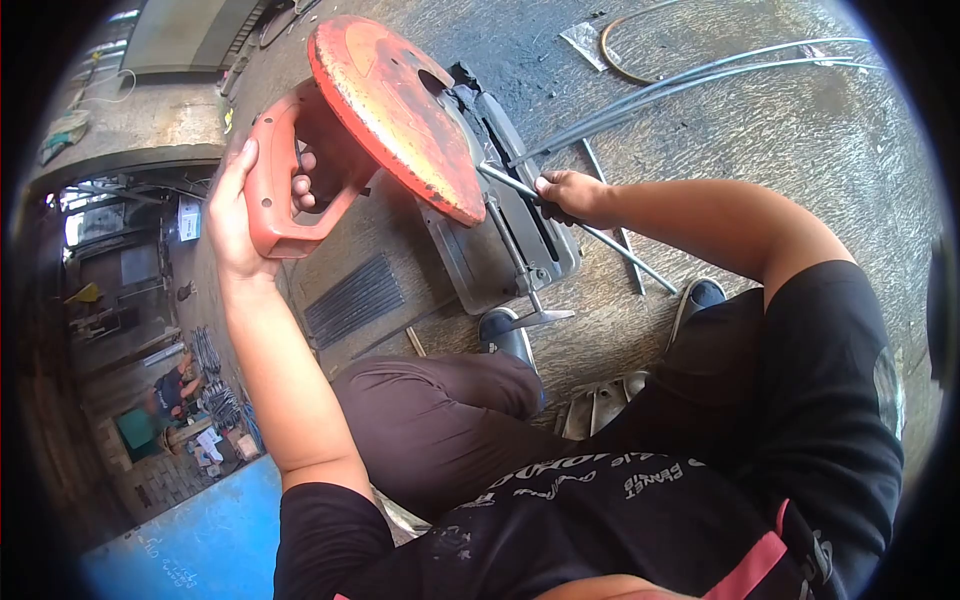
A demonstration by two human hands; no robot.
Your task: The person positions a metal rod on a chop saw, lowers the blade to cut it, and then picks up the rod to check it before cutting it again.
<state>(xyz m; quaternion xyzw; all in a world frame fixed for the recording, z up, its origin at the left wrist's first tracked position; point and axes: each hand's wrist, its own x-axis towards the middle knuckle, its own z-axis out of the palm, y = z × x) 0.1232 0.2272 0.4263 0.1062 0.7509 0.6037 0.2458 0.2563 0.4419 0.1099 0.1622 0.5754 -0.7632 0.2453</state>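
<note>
An orange chop saw's worn disc guard (385, 110) tilts over its grey metal base (465, 265). My left hand (235, 215) is wrapped around the saw's orange handle (272, 190), with its fingertips showing inside the loop. Across the base lies a thin metal rod (635, 260), which my right hand (572, 196) grips close to the guard's edge. The base carries a clamp screw with a crank handle (540, 318), near my shoe. Much of the cutting disc is hidden by the guard.
Long metal rods (690, 78) stretch to the upper right, near a curved brown hose (604, 50). A dark row of bars (355, 300) lies on the floor left of the saw. Another person (172, 392) is in the background, beyond a blue sheet (205, 530).
</note>
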